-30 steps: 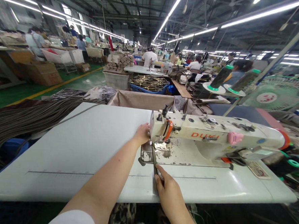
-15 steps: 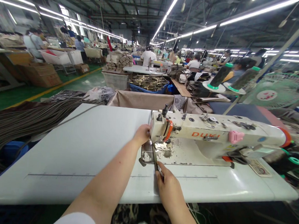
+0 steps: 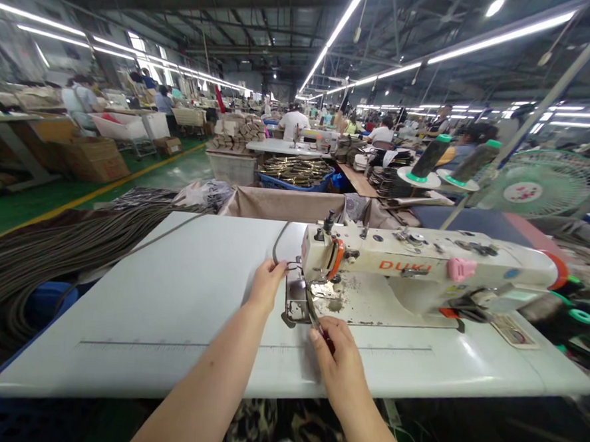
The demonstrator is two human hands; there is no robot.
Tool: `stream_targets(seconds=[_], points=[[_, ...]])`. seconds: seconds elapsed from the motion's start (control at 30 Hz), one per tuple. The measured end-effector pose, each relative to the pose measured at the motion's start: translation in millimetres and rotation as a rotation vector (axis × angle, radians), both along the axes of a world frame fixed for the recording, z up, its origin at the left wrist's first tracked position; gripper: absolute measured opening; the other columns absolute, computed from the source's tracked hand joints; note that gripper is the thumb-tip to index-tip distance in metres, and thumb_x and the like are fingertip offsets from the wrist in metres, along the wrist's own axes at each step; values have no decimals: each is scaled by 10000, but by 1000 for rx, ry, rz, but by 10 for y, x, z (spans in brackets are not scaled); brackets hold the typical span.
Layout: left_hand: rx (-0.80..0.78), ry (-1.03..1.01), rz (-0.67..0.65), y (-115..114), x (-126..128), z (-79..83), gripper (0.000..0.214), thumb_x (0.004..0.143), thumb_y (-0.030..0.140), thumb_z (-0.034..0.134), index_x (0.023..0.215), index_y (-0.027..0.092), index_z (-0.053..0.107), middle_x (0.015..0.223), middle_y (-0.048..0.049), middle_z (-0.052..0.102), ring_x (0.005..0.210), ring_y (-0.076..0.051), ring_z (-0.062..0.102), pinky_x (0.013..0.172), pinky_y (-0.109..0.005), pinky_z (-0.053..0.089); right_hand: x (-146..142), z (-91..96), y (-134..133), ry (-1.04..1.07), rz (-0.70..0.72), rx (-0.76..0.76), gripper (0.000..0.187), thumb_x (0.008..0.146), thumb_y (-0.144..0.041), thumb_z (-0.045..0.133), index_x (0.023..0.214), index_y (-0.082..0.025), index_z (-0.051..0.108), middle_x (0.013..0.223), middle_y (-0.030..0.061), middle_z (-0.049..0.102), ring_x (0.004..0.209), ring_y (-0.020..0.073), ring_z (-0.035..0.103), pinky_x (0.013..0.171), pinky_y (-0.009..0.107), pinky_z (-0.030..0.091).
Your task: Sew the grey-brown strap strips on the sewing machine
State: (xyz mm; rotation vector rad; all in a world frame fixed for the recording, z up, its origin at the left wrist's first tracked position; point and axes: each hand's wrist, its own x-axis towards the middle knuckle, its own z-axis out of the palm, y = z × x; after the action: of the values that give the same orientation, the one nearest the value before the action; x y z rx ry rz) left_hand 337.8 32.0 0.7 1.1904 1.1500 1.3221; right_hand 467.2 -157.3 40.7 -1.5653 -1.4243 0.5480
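The sewing machine [image 3: 367,262] stands on a pale table, its needle end turned toward my hands. My left hand [image 3: 267,283] is left of the needle area, thumb and fingers pinching a narrow dark strip [image 3: 277,241] that curves up behind it. In front of the machine plate, my right hand [image 3: 338,349] is closed on the near part of a dark strip [image 3: 312,307] running under the presser foot. Something thin and shiny shows by its fingertips, too small to name. Whether both parts belong to one strip cannot be made out.
A heap of long dark cords [image 3: 73,244] lies at the left, one crossing the corner of the white table [image 3: 170,300]. Behind the machine stand a cloth-lined bin [image 3: 281,203], thread cones [image 3: 429,157] and a green fan [image 3: 532,185]. People work farther back.
My left hand has moved left and toward me from the machine head, bringing a curved strip into view. My right hand stays near the plate's front, and the strip there now bends.
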Motion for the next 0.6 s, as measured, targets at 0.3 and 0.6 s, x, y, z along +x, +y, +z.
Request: stream_targets(seconds=[0.3, 0.6], points=[[0, -100, 1, -633, -514, 4, 351, 784, 509, 767, 871, 189, 652, 875, -49, 745, 909, -211, 724, 920, -373, 581, -315, -38, 278, 549, 224, -349, 487, 862, -658, 605, 896, -180, 688, 750, 18, 670, 534, 101, 458, 491, 242, 329], [174, 83, 10, -1068, -876, 7, 262, 926, 457, 670, 1013, 211, 662, 1094, -82, 760, 1068, -212, 711, 1001, -344, 535, -442, -122, 572, 685, 260, -422, 528, 820, -651, 634, 867, -129, 697, 677, 12, 632, 463, 57, 338, 429, 216, 204]])
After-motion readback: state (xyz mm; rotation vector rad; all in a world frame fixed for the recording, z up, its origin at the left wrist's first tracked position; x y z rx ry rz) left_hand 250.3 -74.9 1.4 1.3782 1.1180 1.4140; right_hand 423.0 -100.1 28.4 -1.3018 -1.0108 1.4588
